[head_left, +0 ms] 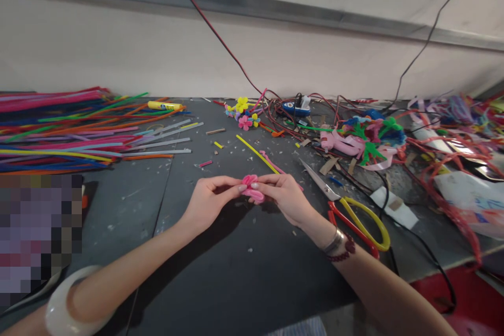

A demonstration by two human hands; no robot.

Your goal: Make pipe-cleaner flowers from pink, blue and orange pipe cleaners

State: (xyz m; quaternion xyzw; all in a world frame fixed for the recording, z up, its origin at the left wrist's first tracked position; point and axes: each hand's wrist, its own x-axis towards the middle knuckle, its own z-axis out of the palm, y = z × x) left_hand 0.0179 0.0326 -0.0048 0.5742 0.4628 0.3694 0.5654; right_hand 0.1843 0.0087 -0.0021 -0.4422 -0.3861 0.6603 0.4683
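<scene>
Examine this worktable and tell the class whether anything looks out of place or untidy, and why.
Yes: tangled cables near the wall look out of place, snarled beside flower-shaped pieces, and small scraps litter the tabletop. The pink piece between the left hand and right hand shows no obvious damage.

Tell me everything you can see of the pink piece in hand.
The pink piece is small and bright, fuzzy-looking like pipe cleaner, bent into rounded loops bunched together. The left hand pinches its left side, the right hand its right. It seems held just above the dark tabletop; the hands cover part of it, so its full shape can't be told.
</scene>
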